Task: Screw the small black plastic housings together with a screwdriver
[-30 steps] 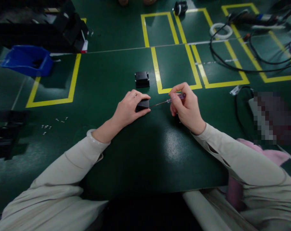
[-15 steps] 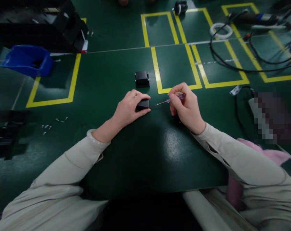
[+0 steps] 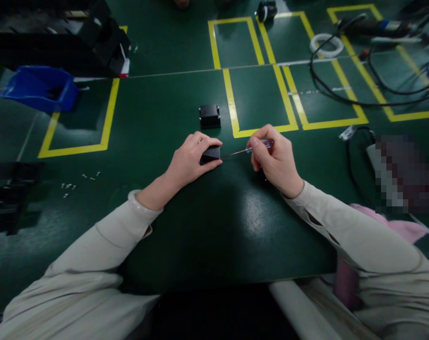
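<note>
Two hands, head view: both were bare, set apart from each other over the green table (image 3: 200, 236), with a screwdriver (image 3: 249, 149) spanning the gap.
Left hand: this one (image 3: 191, 158) was partly curled, fingers over the far side and thumb along the near side of a small black block (image 3: 210, 153), pinning it.
Right hand: this one (image 3: 274, 156) was closed in a light pinch, thumb and fingers around the screwdriver's clear, purplish handle.
Black block: it sat on the table in front of the person, just nearer than a second block (image 3: 210, 116) and apart from it.
Block's handling: it looked rigid and probably light, likely hard plastic or coated metal; its smooth faces might have slid on the table without a steadying hand.
Block's best hold: the two long sides seemed the right place, leaving the right end free for the tool.
Screwdriver's handling: its shaft looked thin and stiff, and the smooth handle seemed best held near its front, as it was.
Screwdriver's tip: it pointed at the block's right end, close by the left thumb; whether it was seated was too small to tell.
Loose screws (image 3: 67, 186): they lay scattered well to the left, tiny, probably easiest to pick up with fingertips.
</note>
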